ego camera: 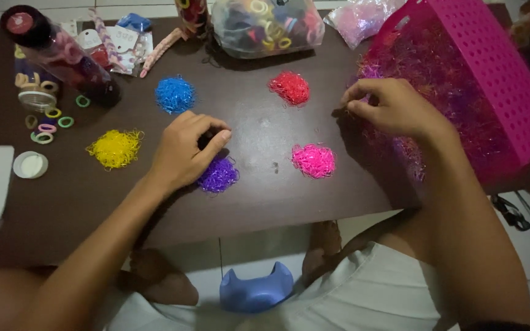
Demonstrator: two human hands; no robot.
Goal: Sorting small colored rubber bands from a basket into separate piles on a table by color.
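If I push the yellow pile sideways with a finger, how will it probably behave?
The yellow pile looks like many tiny loose bands, so it would likely smear and scatter, not slide whole. Stray loops at its edge suggest it is very light. It lies flat on the table, so rolling seems unlikely.

1 head-worn view, looking steeply down, close over dark table point(265, 202), probably seated, lap at bottom edge

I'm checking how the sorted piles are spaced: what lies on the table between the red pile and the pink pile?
In the head view, nothing: only bare dark table separates the red pile from the pink pile.
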